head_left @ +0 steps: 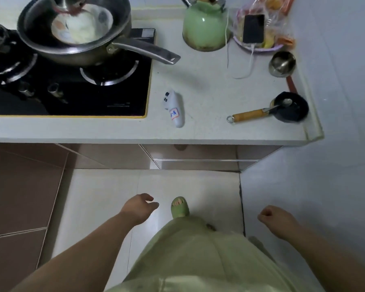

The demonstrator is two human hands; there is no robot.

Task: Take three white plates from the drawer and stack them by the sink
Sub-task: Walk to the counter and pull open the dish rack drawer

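Step in hand: approach, nothing fetched yet. Left hand (pixel 140 208) loosely open, empty, low over the floor; right hand (pixel 276 220) loosely curled, empty. Drawer (pixel 198 163) under the table (pixel 198 131), closed; plates not in view, nor the sink. Next move, by judgement: reach to the drawer front and pull it out.

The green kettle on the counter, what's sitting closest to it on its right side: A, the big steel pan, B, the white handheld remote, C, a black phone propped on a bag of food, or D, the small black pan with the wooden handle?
C: the black phone leans on the bagged food just right of the green kettle; the others lie further off.
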